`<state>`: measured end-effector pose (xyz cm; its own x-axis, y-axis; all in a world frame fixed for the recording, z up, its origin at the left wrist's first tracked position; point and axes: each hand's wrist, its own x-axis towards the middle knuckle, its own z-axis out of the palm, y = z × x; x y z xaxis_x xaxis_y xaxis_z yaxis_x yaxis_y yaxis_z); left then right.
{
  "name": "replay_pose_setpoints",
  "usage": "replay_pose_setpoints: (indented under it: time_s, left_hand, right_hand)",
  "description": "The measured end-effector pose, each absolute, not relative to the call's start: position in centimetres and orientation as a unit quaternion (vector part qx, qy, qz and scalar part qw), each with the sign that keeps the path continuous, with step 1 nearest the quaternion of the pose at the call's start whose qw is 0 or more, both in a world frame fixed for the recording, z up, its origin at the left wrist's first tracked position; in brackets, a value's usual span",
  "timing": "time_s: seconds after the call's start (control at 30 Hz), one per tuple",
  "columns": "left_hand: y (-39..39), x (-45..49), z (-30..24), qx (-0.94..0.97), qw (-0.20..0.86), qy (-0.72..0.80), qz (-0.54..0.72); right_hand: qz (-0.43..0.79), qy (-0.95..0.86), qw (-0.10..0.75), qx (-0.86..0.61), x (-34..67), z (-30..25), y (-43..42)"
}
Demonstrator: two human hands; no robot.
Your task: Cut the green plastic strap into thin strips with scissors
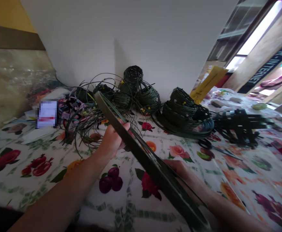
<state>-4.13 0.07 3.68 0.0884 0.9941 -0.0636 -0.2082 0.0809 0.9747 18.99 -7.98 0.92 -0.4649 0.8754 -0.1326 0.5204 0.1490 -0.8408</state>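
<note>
A long flat bundle of dark green strips (141, 151) runs diagonally from the upper left toward the lower right, above a table covered by a fruit-and-flower cloth (34, 167). My left hand (113, 140) is wrapped around the bundle near its upper half, thumb on top. My right hand (179, 169) lies under the bundle lower down, mostly hidden by the strips, with its fingers closed against them. Thin loose strands fan out along the bundle's right edge.
Several dark woven baskets (136, 90) are piled against the white wall, with another stack (184, 111) to the right. A tangle of loose strips (85, 122) lies left of them. A dark woven piece (242, 124) and scissors (208, 145) lie at the right.
</note>
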Motion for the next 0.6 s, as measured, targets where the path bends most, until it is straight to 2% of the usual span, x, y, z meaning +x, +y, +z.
replay_pose_setpoints:
  time_s: [0.17,0.4,0.6]
  left_hand:
    - [0.4,-4.6,3.5,0.477,0.557,0.442,0.517]
    - [-0.1,-4.0,3.2,0.486,0.578,0.430,0.495]
    - [-0.3,-3.8,3.4,0.457,0.594,0.441,0.494]
  right_hand:
    - [0.442,-0.713,0.197,-0.508,18.7,0.8,-8.2]
    - [0.418,-0.727,0.168,-0.519,18.7,1.7,-7.9]
    - [0.424,-0.720,0.176,-0.520,18.5,1.8,-8.2]
